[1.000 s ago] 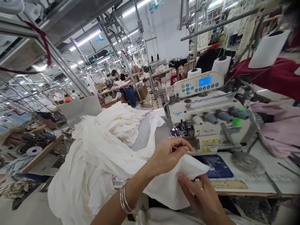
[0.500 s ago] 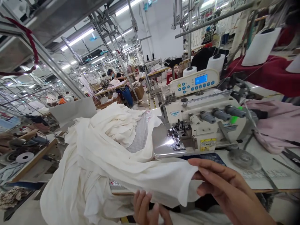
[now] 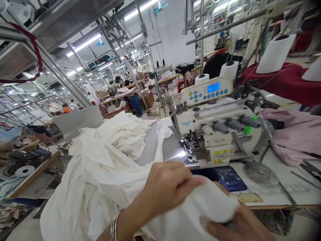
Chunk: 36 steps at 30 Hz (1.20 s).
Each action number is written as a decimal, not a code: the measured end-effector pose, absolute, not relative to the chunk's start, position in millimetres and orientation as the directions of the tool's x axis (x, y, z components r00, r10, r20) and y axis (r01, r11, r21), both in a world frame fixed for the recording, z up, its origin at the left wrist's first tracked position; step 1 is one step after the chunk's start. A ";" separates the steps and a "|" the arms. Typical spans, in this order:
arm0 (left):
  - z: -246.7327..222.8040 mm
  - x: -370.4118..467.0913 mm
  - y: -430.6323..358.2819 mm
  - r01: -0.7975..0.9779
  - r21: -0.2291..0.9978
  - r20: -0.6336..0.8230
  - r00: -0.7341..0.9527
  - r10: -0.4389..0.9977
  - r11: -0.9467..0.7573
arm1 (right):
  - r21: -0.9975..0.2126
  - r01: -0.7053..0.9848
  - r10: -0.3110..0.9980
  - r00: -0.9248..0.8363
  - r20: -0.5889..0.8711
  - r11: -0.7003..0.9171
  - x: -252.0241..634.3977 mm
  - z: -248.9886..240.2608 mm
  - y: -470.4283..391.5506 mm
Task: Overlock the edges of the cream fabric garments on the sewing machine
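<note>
My left hand (image 3: 167,184), with bangles on its wrist, pinches the upper edge of a piece of white fabric (image 3: 210,202). Lower right, my right hand (image 3: 240,222) is closed on the other side of the same piece, partly behind it and blurred. Between the two hands the fabric is stretched and folded over. A large heap of white fabric (image 3: 85,187) spreads to the left and hangs off the table's front. Just beyond my hands stands a white overlock sewing machine (image 3: 215,130), its metal plate (image 3: 173,149) partly covered by cloth.
Thread cones (image 3: 274,55) stand at the back right near dark red fabric (image 3: 273,78). Pink fabric (image 3: 298,130) lies right of the machine, with scissors (image 3: 312,169) near it. A blue pad (image 3: 230,179) is in front of the machine. Another person (image 3: 122,82) works far back.
My left hand has risen from below the fabric and now grips its upper edge. My right hand has shifted lower and to the right, and the fabric's end has moved with it.
</note>
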<state>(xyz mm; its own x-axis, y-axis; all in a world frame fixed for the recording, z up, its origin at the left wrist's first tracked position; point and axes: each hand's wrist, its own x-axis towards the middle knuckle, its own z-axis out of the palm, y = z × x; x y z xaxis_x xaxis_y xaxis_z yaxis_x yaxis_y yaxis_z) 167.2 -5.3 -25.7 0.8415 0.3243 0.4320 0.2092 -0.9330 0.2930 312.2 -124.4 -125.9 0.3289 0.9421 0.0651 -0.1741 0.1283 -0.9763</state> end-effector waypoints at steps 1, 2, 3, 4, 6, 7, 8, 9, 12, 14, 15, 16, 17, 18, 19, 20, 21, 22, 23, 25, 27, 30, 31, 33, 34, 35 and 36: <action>-27.8 179.9 4.1 0.232 0.334 0.354 0.867 0.349 -0.914 | -0.946 -0.303 0.959 0.282 0.026 0.114 310.8 -131.1 -117.6; -32.4 190.2 12.5 0.262 0.369 0.289 0.880 0.378 -0.892 | -0.895 -0.435 0.966 0.258 -0.023 0.095 309.2 -134.6 -110.8; -38.3 197.4 19.6 0.298 0.393 0.231 0.884 0.407 -0.870 | -0.840 -0.536 0.963 0.258 -0.073 0.080 307.6 -136.5 -104.3; -44.6 201.3 25.1 0.335 0.404 0.187 0.881 0.435 -0.851 | -0.800 -0.596 0.950 0.286 -0.127 0.073 306.6 -137.0 -98.3; -55.3 202.3 32.6 0.397 0.424 0.138 0.860 0.492 -0.814 | -0.787 -0.613 0.900 0.379 -0.215 0.070 307.2 -135.8 -87.8; -59.1 201.0 35.2 0.423 0.433 0.133 0.844 0.520 -0.796 | -0.804 -0.590 0.873 0.429 -0.234 0.074 308.9 -135.1 -83.1; -62.1 199.6 37.5 0.448 0.434 0.138 0.825 0.549 -0.782 | -0.829 -0.554 0.850 0.473 -0.232 0.082 311.3 -134.9 -78.6; -64.3 198.7 40.0 0.472 0.426 0.148 0.805 0.574 -0.772 | -0.858 -0.505 0.831 0.514 -0.210 0.096 314.2 -135.4 -74.2; -70.2 200.0 48.8 0.529 0.390 0.195 0.753 0.629 -0.754 | -0.969 -0.223 0.753 0.654 -0.067 0.107 323.1 -140.1 -61.1; -74.3 202.2 55.4 0.549 0.386 0.222 0.725 0.652 -0.741 | -0.997 -0.016 0.688 0.725 0.040 0.074 327.0 -143.3 -53.0; -76.3 202.9 58.5 0.554 0.387 0.233 0.714 0.660 -0.737 | -0.997 0.051 0.662 0.746 0.074 0.055 327.9 -144.1 -49.5; -78.1 203.1 61.4 0.558 0.388 0.244 0.706 0.665 -0.734 | -0.995 0.088 0.644 0.760 0.091 0.038 328.1 -144.5 -46.3; -79.7 202.9 64.0 0.559 0.388 0.253 0.700 0.668 -0.733 | -0.994 0.102 0.632 0.769 0.095 0.025 327.7 -144.3 -43.4; -81.1 202.2 66.3 0.557 0.389 0.260 0.697 0.668 -0.734 | -0.994 0.108 0.622 0.777 0.094 0.015 326.7 -143.8 -40.9; -82.2 201.2 68.5 0.554 0.390 0.267 0.696 0.666 -0.735 | -0.993 0.119 0.609 0.788 0.096 0.002 325.4 -143.0 -38.5; -83.3 199.9 70.6 0.551 0.390 0.274 0.695 0.665 -0.737 | -0.991 0.131 0.596 0.797 0.098 -0.011 323.7 -142.2 -36.3; -84.5 198.6 72.8 0.548 0.391 0.282 0.694 0.663 -0.740 | -0.989 0.145 0.580 0.808 0.103 -0.027 322.0 -141.3 -34.1; -85.7 197.2 75.0 0.545 0.390 0.290 0.692 0.661 -0.742 | -0.986 0.162 0.563 0.819 0.111 -0.041 320.3 -140.5 -31.9; -87.0 195.9 77.5 0.542 0.388 0.300 0.691 0.658 -0.746 | -0.983 0.177 0.545 0.830 0.118 -0.056 318.8 -139.6 -29.8; -89.5 193.3 82.6 0.535 0.380 0.321 0.689 0.650 -0.754 | -0.976 0.205 0.515 0.846 0.137 -0.078 316.6 -137.7 -25.8; -90.7 191.1 86.4 0.527 0.364 0.342 0.691 0.637 -0.768 | -0.972 0.220 0.496 0.855 0.151 -0.084 315.5 -135.9 -23.3; -87.9 189.2 82.0 0.514 0.323 0.382 0.698 0.606 -0.795 | -0.971 0.229 0.496 0.853 0.164 -0.072 315.7 -136.9 -25.3; -86.3 189.5 76.1 0.507 0.273 0.429 0.697 0.575 -0.818 | -0.973 0.219 0.497 0.853 0.157 -0.069 315.8 -139.4 -28.0; -84.7 192.1 57.5 0.462 0.118 0.553 0.705 0.445 -0.879 | -0.985 0.163 0.505 0.856 0.109 -0.064 315.6 -147.6 -36.3; -85.7 194.4 46.0 0.434 0.040 0.602 0.708 0.369 -0.900 | -0.992 0.117 0.517 0.853 0.072 -0.055 314.8 -152.7 -41.7; -88.1 197.4 34.2 0.410 -0.021 0.635 0.710 0.305 -0.912 | -0.997 0.066 0.544 0.839 0.035 -0.038 313.4 -157.8 -47.4; -91.8 200.8 23.2 0.396 -0.055 0.653 0.709 0.267 -0.917 | -1.000 0.009 0.587 0.810 0.002 -0.009 311.4 -162.4 -53.1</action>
<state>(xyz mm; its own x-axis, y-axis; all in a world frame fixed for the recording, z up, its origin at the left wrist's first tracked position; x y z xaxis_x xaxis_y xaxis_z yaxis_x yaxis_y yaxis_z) 200.8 23.2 -91.8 0.7088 0.2667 0.6530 0.3957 -0.9167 -0.0552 311.4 -53.1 -162.4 0.8096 0.5870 0.0024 0.0093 -0.0088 -0.9999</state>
